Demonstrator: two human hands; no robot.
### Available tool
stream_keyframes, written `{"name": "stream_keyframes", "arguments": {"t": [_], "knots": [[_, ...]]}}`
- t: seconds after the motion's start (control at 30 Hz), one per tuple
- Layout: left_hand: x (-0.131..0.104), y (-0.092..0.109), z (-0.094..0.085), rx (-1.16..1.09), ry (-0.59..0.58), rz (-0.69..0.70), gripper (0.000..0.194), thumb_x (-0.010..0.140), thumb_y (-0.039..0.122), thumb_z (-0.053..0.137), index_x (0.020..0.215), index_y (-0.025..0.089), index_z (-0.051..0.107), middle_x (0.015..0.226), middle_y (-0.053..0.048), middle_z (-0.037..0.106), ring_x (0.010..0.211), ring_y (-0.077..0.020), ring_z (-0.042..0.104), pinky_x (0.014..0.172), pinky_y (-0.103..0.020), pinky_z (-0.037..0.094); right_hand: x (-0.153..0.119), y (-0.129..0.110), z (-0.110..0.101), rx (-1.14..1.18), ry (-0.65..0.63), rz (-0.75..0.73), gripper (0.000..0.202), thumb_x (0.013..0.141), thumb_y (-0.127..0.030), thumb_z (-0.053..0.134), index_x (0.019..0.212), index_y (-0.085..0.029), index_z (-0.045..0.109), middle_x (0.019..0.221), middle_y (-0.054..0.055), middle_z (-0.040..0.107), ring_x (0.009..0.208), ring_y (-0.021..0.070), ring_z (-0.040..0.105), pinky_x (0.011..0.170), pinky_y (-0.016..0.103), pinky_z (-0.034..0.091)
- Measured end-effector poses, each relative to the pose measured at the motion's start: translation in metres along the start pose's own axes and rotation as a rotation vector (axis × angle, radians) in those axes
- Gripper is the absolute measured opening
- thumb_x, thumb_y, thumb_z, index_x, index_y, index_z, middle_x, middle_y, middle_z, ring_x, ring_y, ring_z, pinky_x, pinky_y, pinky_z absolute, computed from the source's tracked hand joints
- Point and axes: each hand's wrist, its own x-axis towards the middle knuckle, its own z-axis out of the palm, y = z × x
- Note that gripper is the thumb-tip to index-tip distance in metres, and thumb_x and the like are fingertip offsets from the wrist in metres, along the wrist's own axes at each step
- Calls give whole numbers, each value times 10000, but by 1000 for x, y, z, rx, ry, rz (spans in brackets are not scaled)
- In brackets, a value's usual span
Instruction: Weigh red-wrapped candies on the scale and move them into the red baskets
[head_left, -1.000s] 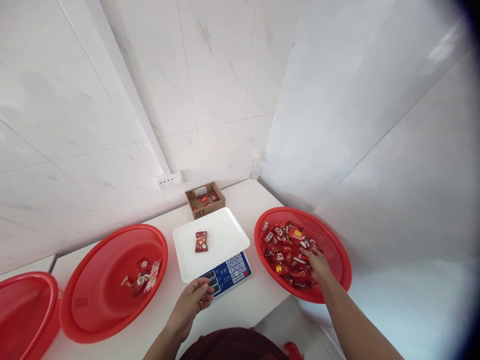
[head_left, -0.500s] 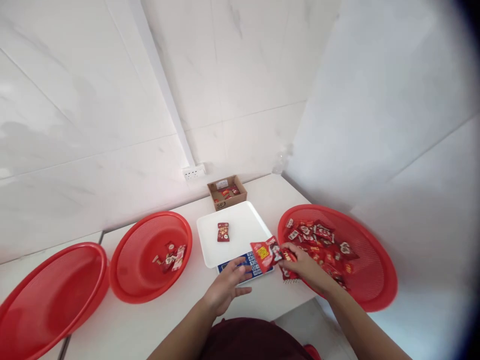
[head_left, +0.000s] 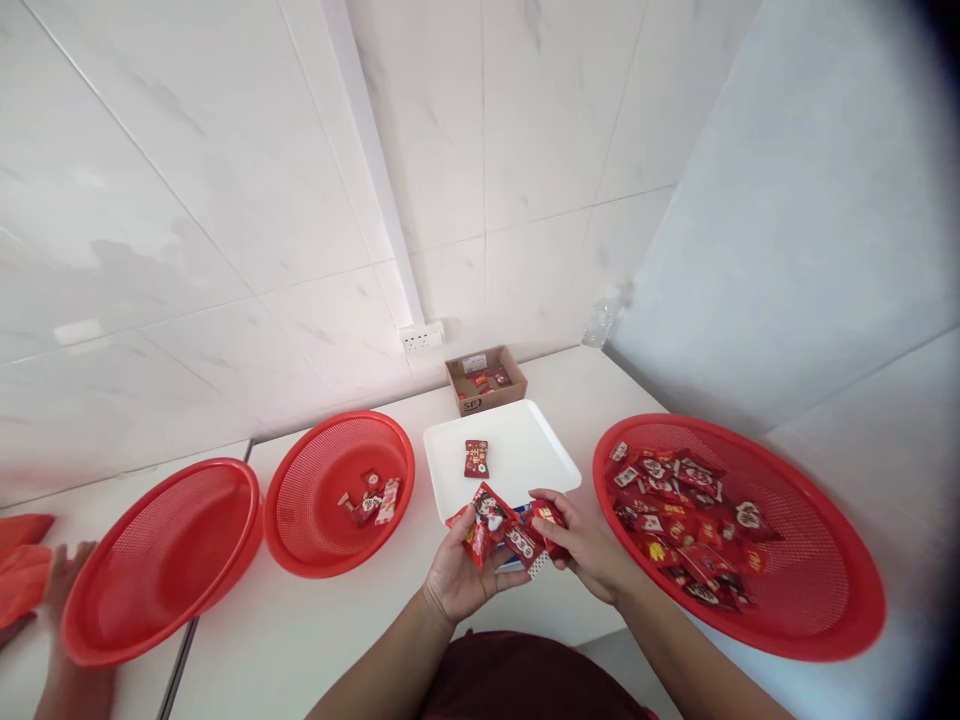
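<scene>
My left hand point(head_left: 459, 575) holds red snack packets point(head_left: 489, 520), one with a cartoon figure on it, and a darker one lies across its fingers. Close beside it, my right hand point(head_left: 589, 545) is closed on a small red packet point(head_left: 550, 520). Both hands are over the near edge of a scale with a white tray point(head_left: 525, 440). A single dark red packet point(head_left: 475, 458) lies on that tray. The scale's blue keypad is mostly hidden by the hands and packets. To the right, a red basket point(head_left: 817, 590) holds many mixed red packets point(head_left: 682, 530).
Left of the scale stands a red basket point(head_left: 289, 540) with several packets. Farther left is another red basket point(head_left: 161, 540), with another person's hand point(head_left: 64, 580) at its rim. A small cardboard box point(head_left: 487, 398) with packets sits behind the scale by the wall.
My left hand, open and bare before, now holds packets. My right hand has moved from the right basket's edge toward the left hand. Another person's hand has appeared at far left.
</scene>
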Motion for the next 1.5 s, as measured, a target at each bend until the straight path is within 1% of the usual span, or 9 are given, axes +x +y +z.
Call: {"name": "stream_keyframes", "arguments": {"t": [0.13, 0.27, 0.5, 0.73, 0.93, 1.1, 1.27, 1.37, 1.5], "knots": [[1, 1, -2, -10, -9, 17, 457, 835, 471, 452, 1085, 118, 599, 1092, -118, 636, 988, -227, 577, 877, -401, 439, 3, -2, 13, -5, 0, 4, 575, 675, -438, 652, 1172, -279, 410, 817, -30, 582, 537, 80, 489, 412, 182, 340], [-3, 7, -13, -68, 70, 50, 421, 838, 453, 463, 1023, 111, 624, 980, -103, 676, 906, -197, 606, 855, -371, 452, 19, 2, 10, -20, 118, -2, 635, 684, -395, 648, 1219, -307, 317, 932, -6, 615, 644, 123, 591, 429, 188, 378], [-28, 14, -40, -162, 170, 105, 351, 837, 422, 484, 948, 131, 646, 931, -81, 696, 925, -192, 617, 895, -364, 435, 71, 3, -8, -255, 224, 35, 393, 668, -307, 646, 1022, -231, 492, 878, 32, 625, 712, 151, 606, 446, 187, 434], [-43, 16, -46, -207, 232, 134, 330, 840, 408, 485, 939, 137, 646, 941, -83, 694, 957, -193, 611, 916, -353, 422, 101, -14, -5, -278, 292, -52, 667, 636, -274, 671, 1252, -244, 417, 1103, 81, 568, 765, 161, 586, 522, 239, 527], [-46, 14, -46, -196, 213, 108, 350, 840, 421, 473, 958, 135, 638, 945, -90, 689, 933, -199, 617, 866, -351, 444, 88, 6, -14, -182, 294, -80, 638, 654, -245, 650, 1246, -263, 413, 1051, 54, 571, 741, 148, 589, 587, 266, 560], [-46, 9, -48, -161, 225, 87, 346, 826, 428, 497, 959, 139, 634, 939, -91, 689, 895, -200, 628, 847, -361, 448, 63, 32, -19, -130, 144, 86, 646, 659, -235, 641, 1251, -269, 387, 838, 2, 597, 699, 141, 604, 635, 287, 552], [-42, 7, -43, -119, 237, 68, 338, 820, 420, 510, 954, 136, 636, 907, -89, 698, 862, -201, 632, 812, -354, 457, 58, 29, -8, -245, 57, 85, 500, 671, -256, 642, 1144, -192, 492, 958, 66, 644, 771, 161, 628, 650, 274, 527], [-40, 7, -40, -106, 229, 64, 336, 821, 415, 509, 953, 133, 636, 900, -90, 700, 853, -200, 634, 812, -352, 455, 67, 19, -3, -345, 114, -5, 511, 711, -270, 589, 1202, -192, 474, 1161, 99, 589, 864, 175, 633, 722, 281, 513], [-40, 7, -40, -96, 214, 73, 337, 824, 417, 503, 956, 136, 635, 914, -91, 699, 872, -206, 634, 823, -351, 449, 73, 16, -9, -601, 321, -151, 515, 721, -247, 535, 1229, -199, 464, 1279, 92, 510, 940, 179, 609, 854, 314, 459]]}}
